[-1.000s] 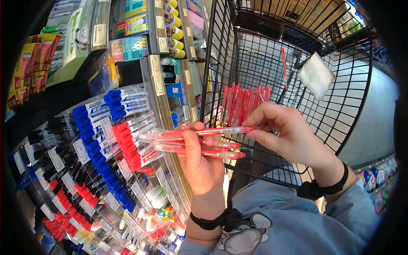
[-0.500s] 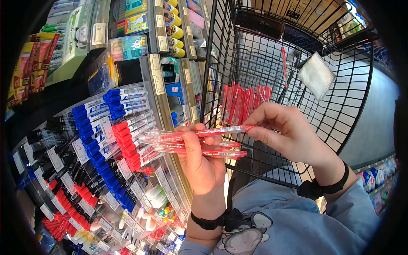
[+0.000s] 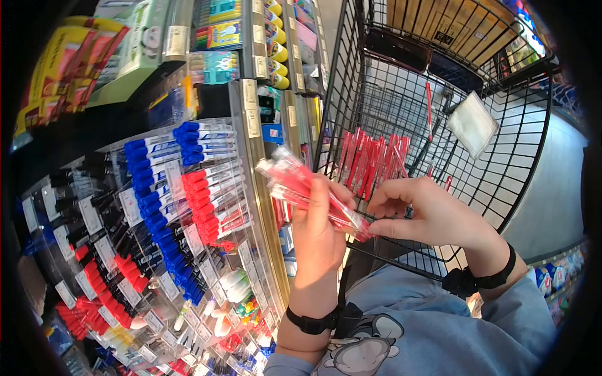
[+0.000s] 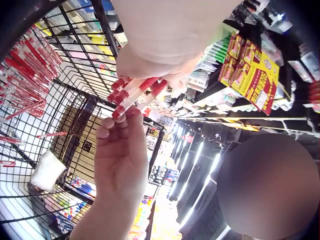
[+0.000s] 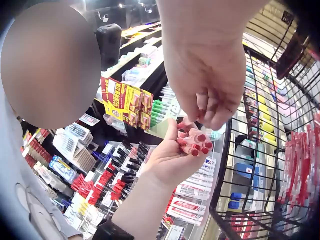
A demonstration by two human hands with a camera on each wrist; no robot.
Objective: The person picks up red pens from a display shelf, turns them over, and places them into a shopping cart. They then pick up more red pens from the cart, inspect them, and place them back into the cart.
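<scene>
My left hand (image 3: 320,235) grips a bundle of red pens (image 3: 291,186) with clear ends, thumb across the top. The bundle slants down toward my right hand (image 3: 417,210), whose thumb tip is right at the pens' lower ends, the other fingers bent and spread above. In the right wrist view several round red pen ends (image 5: 195,142) stick out of the left hand, just below the right fingertips. From the left wrist, the pen ends (image 4: 132,95) overlap the right fingertips. More red pens (image 3: 367,164) stand grouped in the black wire cart (image 3: 511,156).
At left a shelf rack holds blue-capped markers (image 3: 150,188), red-capped markers (image 3: 200,200) and price tags. Inside the cart also lie a loose red pen (image 3: 429,109) and a white square packet (image 3: 473,125). The cart's wire rim passes close beside the right hand.
The bundle has tilted, its clear ends rising and its other ends dropping toward the right. The right fingers have come off the pen end they pinched. The view has shifted slightly left.
</scene>
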